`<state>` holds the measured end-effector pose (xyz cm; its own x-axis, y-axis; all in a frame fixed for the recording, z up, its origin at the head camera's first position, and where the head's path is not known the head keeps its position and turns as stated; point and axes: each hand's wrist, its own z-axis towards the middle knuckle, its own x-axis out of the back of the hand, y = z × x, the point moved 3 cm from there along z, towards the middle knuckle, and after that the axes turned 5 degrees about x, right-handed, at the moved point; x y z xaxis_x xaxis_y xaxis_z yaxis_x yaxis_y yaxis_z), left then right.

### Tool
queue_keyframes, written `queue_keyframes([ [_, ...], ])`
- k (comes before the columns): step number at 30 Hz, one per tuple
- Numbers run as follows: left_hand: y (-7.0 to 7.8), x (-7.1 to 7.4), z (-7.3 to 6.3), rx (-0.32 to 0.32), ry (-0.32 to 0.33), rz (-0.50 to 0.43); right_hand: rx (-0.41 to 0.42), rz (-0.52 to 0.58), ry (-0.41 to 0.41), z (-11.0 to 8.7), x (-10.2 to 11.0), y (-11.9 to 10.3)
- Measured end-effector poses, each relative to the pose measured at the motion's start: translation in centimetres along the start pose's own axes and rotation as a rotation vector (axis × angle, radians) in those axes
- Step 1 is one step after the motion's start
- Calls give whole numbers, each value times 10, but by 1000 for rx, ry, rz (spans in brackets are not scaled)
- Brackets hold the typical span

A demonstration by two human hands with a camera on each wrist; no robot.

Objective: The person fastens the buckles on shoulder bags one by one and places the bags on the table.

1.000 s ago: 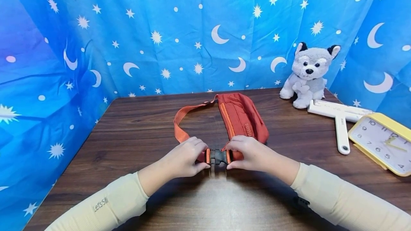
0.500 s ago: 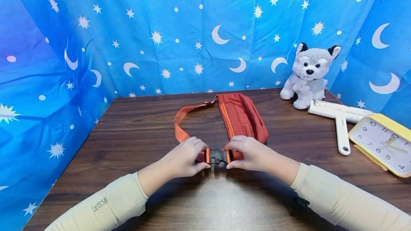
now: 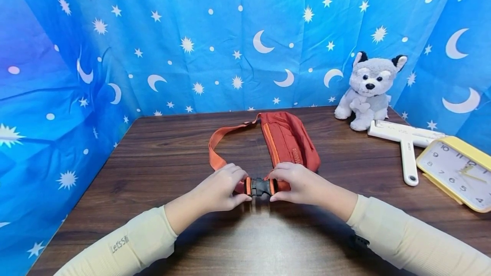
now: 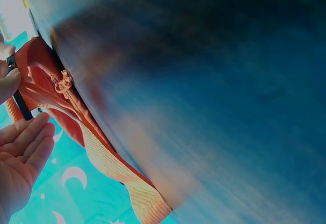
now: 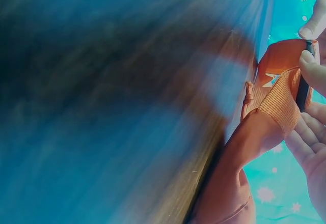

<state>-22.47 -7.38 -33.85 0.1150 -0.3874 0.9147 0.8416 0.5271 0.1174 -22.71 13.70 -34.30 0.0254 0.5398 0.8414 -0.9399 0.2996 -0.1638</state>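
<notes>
A red-orange waist bag lies on the table, its orange strap looping out to the left. At the bag's near side, a black side-release buckle is held level, its two halves joined. My left hand pinches the buckle's left end between thumb and fingers. Its right end is pinched the same way by my right hand. In the left wrist view, the black buckle edge stands between thumb and fingertips. The right wrist view has webbing running from the buckle toward the bag.
A grey-and-white plush husky sits at the back right. In front of it lies a white T-shaped tool, with a yellow-framed clock beside it. Blue star-and-moon cloth hangs behind the wooden table.
</notes>
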Motion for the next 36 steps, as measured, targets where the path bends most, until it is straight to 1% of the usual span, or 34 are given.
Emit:
queue_keyframes([
  [5, 1, 1, 0, 10, -6, -5, -3, 10, -5, 0, 0, 0],
  [15, 1, 2, 0, 8, -2, -9, -15, -1, -21, 2, 2, -1],
  [19, 2, 2, 0, 6, -7, -5, -8, 7, -14, 2, 2, -2],
  [27, 3, 1, -1, 18, 1, 5, 14, 6, 6, 1, 0, -3],
  [36, 3, 3, -1, 25, -12, 5, -20, -1, -25, 2, 1, -4],
])
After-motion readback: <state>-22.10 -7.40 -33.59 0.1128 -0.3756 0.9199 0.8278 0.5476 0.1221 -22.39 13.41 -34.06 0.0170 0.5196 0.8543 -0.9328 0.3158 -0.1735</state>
